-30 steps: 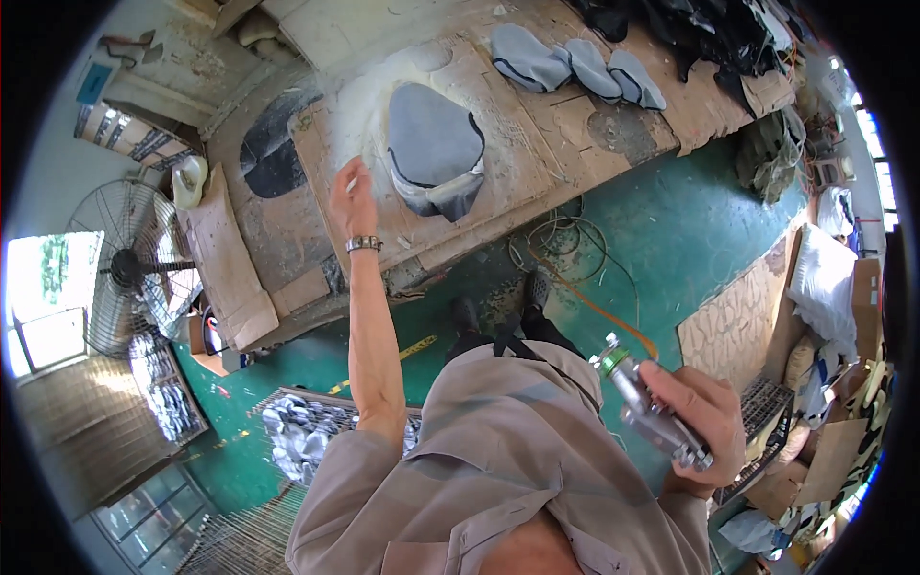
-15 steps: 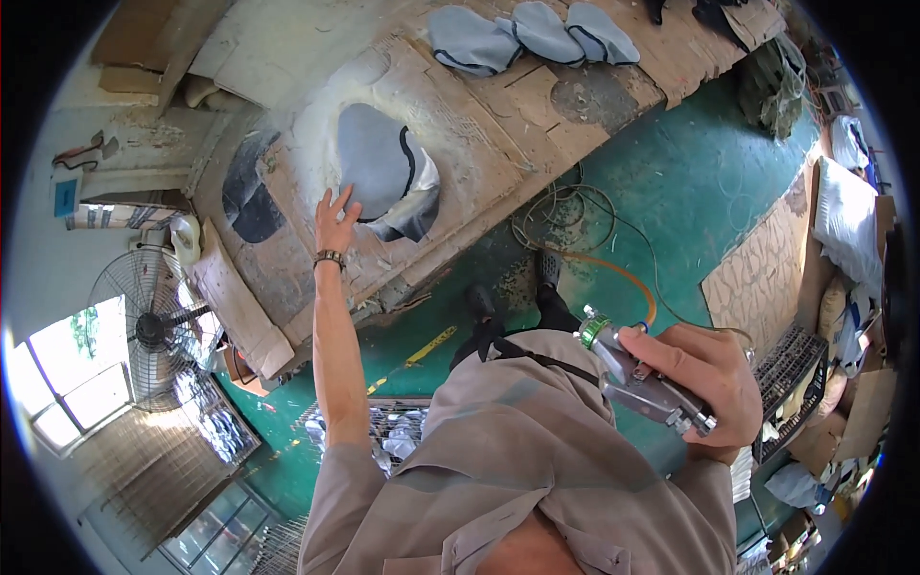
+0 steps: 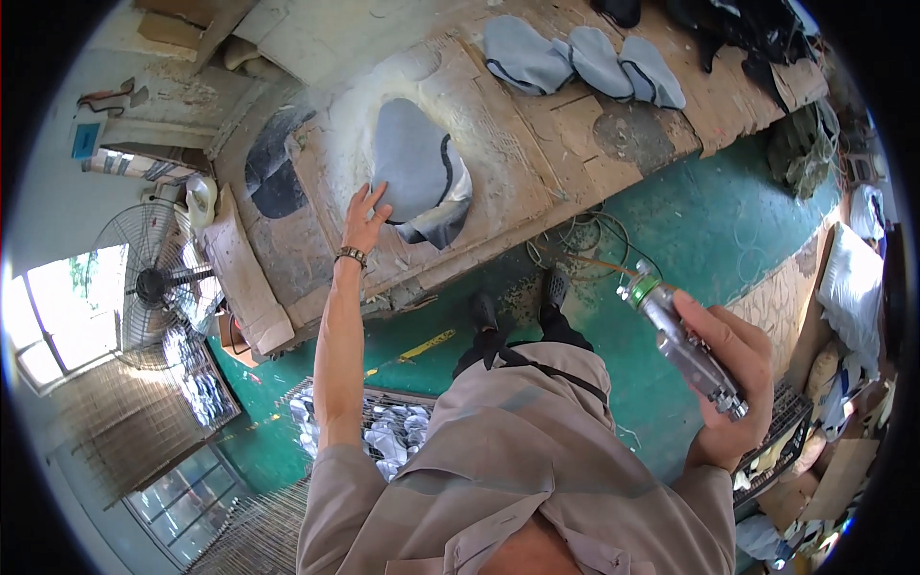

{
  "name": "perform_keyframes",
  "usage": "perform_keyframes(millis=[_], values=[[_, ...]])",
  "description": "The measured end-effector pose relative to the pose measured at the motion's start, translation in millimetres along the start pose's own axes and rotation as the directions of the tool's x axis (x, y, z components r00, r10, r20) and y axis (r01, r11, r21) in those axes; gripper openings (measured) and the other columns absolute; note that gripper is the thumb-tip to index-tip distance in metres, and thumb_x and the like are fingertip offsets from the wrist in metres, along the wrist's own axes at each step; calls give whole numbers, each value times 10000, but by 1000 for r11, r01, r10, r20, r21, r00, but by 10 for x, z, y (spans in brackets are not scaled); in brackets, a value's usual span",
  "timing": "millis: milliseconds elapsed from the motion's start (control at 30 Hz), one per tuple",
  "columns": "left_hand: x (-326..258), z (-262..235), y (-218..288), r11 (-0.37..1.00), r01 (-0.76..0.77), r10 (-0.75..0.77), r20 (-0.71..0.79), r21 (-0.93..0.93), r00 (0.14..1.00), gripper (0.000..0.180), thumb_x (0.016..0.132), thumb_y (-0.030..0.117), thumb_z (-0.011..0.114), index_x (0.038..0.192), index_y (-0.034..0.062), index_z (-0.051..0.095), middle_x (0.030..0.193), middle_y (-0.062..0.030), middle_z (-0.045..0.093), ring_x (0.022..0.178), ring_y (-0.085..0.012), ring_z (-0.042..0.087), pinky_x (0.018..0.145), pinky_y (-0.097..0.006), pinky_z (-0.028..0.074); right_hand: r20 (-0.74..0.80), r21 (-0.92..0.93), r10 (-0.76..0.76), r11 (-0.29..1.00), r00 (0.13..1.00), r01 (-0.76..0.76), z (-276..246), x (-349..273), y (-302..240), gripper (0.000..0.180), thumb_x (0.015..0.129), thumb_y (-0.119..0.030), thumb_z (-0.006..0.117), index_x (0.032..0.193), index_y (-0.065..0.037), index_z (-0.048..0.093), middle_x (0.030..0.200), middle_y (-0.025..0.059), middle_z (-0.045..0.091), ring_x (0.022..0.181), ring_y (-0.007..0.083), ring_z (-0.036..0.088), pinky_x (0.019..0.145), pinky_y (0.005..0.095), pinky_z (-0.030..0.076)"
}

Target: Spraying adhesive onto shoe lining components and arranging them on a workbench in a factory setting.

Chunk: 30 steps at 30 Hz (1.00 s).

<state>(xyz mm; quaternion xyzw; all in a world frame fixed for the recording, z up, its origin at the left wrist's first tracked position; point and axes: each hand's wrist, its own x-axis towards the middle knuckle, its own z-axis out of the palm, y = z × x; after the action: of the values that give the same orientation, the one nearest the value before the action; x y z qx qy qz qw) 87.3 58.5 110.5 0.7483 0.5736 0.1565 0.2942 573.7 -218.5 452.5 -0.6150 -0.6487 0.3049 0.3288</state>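
Observation:
My left hand (image 3: pixel 365 218) rests with fingers spread on the lower left edge of a grey, rounded fabric piece (image 3: pixel 410 158). That piece has a black edging strip along its right side, and a shiny dark flap (image 3: pixel 443 222) shows beside it. It lies on a cardboard-covered workbench (image 3: pixel 331 230) crusted with pale residue. Off to the right, away from the bench, my right hand (image 3: pixel 733 369) is wrapped round a metal spray gun (image 3: pixel 685 345) with a green ring near its nozzle. An orange hose runs behind the gun.
Several more grey pieces (image 3: pixel 527 56) lie at the bench's far side. A dark sheet (image 3: pixel 278 168) is left of the work. At left stands a wire fan (image 3: pixel 151 286). A rack of small silvery pieces (image 3: pixel 388 436) is beside me, and a coiled hose (image 3: pixel 599 235) lies on the green floor.
The spray gun in my right hand has risen and turned slightly. The view has shifted, so the bench appears farther right; my left hand stays on the grey piece.

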Motion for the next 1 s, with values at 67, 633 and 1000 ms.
perform_keyframes(millis=[67,633,1000], values=[[5,5,-17,1000,-26,26,-18,-15,999,615,948,583,661,1485,290,597,1612,-241,414,1494,-411,375,1223,-496,314,-34,-14,-26,1000,999,25,27,85,-59,706,851,-489,629,1354,4,674,808,161,651,694,286,659,616,360,482],[-133,327,200,719,-74,-426,-522,-691,739,581,952,134,739,1507,143,565,1557,-176,515,1462,-293,460,1166,-430,412,84,-22,-50,998,995,52,418,379,-879,614,753,-57,661,1362,22,655,882,169,651,748,261,635,697,316,486],[-1728,529,-490,649,53,-529,-400,-759,748,295,988,50,686,1276,-11,694,1227,-98,732,1133,-191,690,1029,-332,523,29,-124,-12,992,1000,15,556,242,-1141,614,721,-23,745,1331,22,683,962,169,695,778,228,647,723,298,492]])
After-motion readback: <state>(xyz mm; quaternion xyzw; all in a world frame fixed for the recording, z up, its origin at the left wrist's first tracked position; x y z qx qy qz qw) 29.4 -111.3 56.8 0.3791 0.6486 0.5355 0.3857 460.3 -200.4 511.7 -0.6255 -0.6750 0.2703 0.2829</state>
